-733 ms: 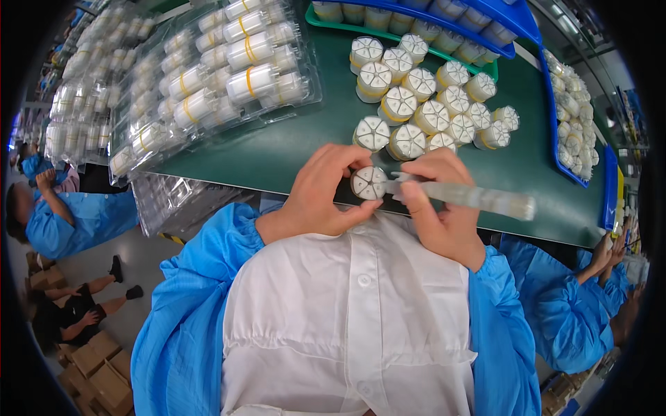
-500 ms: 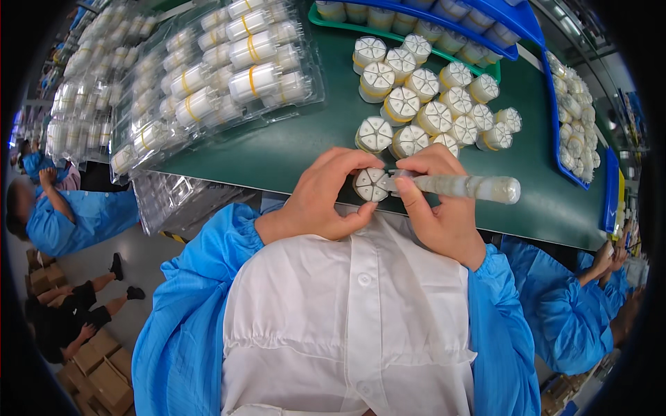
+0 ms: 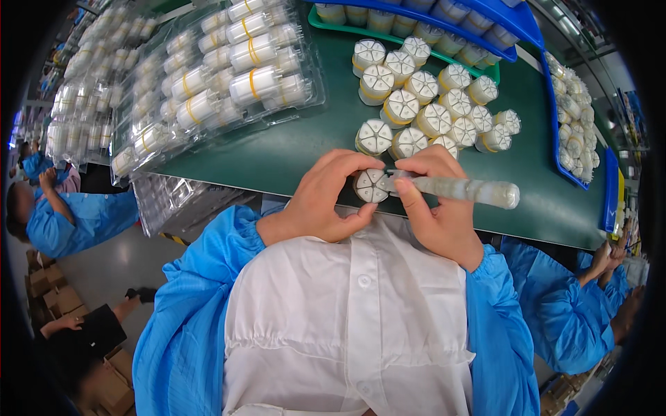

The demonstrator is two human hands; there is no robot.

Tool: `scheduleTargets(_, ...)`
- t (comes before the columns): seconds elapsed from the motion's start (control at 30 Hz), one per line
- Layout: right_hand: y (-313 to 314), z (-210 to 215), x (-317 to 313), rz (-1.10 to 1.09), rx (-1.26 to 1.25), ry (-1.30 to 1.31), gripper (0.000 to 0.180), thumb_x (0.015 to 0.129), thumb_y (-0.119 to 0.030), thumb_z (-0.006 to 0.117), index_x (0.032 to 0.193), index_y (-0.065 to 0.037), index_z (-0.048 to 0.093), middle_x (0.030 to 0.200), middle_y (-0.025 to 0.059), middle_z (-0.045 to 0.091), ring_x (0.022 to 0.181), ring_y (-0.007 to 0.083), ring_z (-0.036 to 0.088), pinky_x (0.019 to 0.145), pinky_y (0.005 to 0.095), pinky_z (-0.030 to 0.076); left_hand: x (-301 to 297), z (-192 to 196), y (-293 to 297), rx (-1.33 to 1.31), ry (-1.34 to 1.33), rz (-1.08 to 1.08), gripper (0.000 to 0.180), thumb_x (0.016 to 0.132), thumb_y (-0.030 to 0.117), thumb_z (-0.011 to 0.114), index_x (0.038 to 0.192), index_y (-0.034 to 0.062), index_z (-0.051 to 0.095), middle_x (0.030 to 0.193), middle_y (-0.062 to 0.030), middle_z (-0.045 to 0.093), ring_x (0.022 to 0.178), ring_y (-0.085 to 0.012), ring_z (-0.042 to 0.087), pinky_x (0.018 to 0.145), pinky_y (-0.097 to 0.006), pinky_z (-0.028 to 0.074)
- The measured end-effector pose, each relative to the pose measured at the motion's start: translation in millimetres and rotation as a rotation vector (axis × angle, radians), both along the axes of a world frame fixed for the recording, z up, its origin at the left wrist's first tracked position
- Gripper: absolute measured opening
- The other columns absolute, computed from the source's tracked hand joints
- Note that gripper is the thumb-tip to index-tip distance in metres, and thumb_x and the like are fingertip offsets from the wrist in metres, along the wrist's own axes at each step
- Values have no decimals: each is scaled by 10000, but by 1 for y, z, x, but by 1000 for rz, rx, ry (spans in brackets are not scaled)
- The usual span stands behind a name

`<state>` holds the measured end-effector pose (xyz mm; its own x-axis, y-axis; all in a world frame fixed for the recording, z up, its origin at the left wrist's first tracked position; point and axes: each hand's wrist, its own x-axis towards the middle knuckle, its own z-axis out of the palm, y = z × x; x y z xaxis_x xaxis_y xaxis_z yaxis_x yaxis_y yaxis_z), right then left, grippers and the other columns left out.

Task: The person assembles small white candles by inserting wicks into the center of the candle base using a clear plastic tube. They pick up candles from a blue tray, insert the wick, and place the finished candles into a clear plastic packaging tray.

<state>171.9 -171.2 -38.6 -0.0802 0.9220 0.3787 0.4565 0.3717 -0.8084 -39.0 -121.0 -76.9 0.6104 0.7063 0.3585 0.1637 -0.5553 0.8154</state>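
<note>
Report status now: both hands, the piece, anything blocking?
Left hand gripping round white bundle. Right hand holding clear tube beside it. Loose bundles behind on green table, none blocking.

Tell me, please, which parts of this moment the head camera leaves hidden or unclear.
- Head view: the round white bundle shows only its end face; the left hand wraps its side.
- The right hand covers the joint between the translucent tube and the bundle.
- The blue trays run off the top edge.
- The rim darkens the far-right bins.
</note>
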Motion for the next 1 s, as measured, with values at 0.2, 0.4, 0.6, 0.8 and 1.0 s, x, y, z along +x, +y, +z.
scheduleTargets(0.2,0,2,-3,-1,-26,-42,155,882,-57,732,1009,6,668,904,131,622,725,236,616,608,343,480,4,-6,0,141,-33,86,595,734,91,808,1273,35,564,1142,-128,618,1030,-310,596,826,-382,522)
scheduleTargets(0.4,0,-1,-1,-22,77,-17,159,879,-50,736,1008,11,666,908,132,620,731,231,617,613,338,481,2,-6,1,58,-1,85,616,718,81,823,1278,52,569,1155,-99,627,990,-245,588,831,-325,497)
scheduleTargets(0.6,2,-1,-1,-22,5,19,163,878,-45,735,1016,11,668,898,129,613,721,225,604,608,335,474,0,-4,3,24,-4,0,597,733,87,795,1279,39,559,1200,-131,623,1043,-316,583,869,-392,521)
scheduleTargets(0.8,2,0,-3,-6,-6,-30,164,882,-45,729,1025,9,668,902,125,615,723,221,605,612,338,474,3,-10,-1,74,25,114,589,735,101,805,1267,33,560,1194,-146,612,1054,-342,581,888,-419,493)
scheduleTargets(1.0,3,-4,0,-30,79,46,164,884,-44,727,1026,12,667,918,125,621,729,220,609,616,339,477,-1,-10,3,98,-8,48,650,717,75,814,1307,42,543,1200,-116,613,1039,-264,586,830,-351,500)
